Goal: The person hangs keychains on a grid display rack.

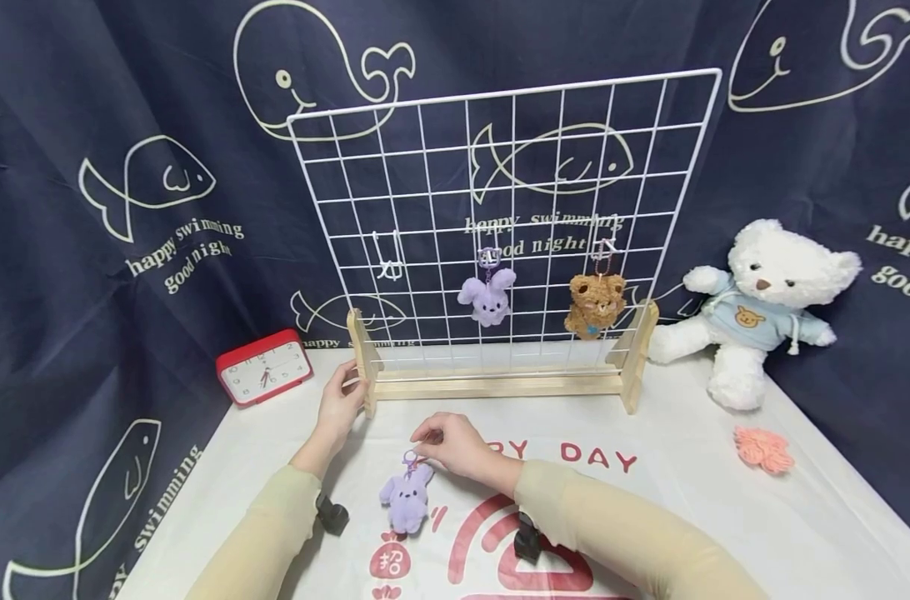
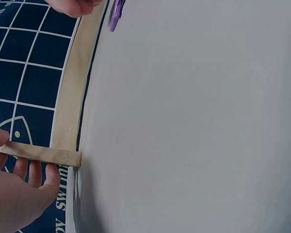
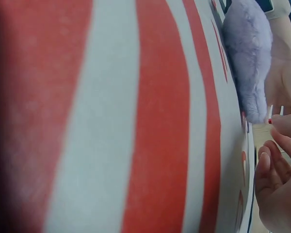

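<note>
Clock (image 1: 265, 367): far left, on desk (image 1: 687, 483)
Rack (image 1: 492, 387): far centre, right of clock
Bunny charm (image 1: 488, 298): hanging on rack, left of bear charm (image 1: 595, 305)
Loose bunny (image 1: 407, 502): near, before rack
Teddy (image 1: 758, 321): far, right of rack
Small ornament (image 1: 763, 450): right, before teddy

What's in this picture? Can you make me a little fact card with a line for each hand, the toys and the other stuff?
Left hand: grips a pale wooden end post
Right hand: at a small purple keyring; can't tell if it's pinching it
Toy on that keyring: fuzzy lilac plush bunny
Hanging on white wire grid: second lilac bunny, curly brown plush bear
Sitting at right: fluffy white plush bear in a light-blue top
Other stuff: red-framed rectangular clock; coral-pink ruffled thing
</note>
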`<state>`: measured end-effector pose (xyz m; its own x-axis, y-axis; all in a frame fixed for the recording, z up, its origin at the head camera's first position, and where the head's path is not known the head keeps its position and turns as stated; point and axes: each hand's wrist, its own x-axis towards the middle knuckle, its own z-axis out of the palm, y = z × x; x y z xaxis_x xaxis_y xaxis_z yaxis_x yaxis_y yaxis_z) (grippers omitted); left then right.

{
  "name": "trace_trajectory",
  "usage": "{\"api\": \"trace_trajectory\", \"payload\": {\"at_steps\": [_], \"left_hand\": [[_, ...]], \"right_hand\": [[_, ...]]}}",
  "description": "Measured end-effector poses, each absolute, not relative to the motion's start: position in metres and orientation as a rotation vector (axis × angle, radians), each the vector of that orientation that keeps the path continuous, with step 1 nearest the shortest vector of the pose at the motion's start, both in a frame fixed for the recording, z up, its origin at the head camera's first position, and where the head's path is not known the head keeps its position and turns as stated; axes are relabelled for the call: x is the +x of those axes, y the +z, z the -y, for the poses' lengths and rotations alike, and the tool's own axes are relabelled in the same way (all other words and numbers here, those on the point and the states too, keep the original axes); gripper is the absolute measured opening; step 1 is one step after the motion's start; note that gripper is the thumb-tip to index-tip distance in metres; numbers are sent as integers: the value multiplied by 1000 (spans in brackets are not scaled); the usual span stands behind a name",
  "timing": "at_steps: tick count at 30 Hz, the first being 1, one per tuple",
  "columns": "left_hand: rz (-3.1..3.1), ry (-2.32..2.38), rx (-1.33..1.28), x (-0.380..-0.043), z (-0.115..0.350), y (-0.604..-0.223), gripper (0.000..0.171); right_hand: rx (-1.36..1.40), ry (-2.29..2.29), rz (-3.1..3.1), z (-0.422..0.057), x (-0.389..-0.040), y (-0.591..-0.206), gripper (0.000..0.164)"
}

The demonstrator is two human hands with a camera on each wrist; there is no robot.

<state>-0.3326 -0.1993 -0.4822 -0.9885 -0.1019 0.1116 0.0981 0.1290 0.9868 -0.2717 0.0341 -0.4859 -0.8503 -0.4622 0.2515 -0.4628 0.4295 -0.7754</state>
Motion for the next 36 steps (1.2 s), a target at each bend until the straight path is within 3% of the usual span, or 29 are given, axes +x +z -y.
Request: {"api": "trace_trajectory", "payload": {"at_steps": [11, 36], "left_hand": [[2271, -1970, -20, -309, 191, -450, 48], [2290, -1960, -12, -303, 187, -443, 49]], "right_hand": [[919, 1343, 2775, -27, -278, -491, 18], [951, 1194, 2834, -21, -280, -490, 18]]}}
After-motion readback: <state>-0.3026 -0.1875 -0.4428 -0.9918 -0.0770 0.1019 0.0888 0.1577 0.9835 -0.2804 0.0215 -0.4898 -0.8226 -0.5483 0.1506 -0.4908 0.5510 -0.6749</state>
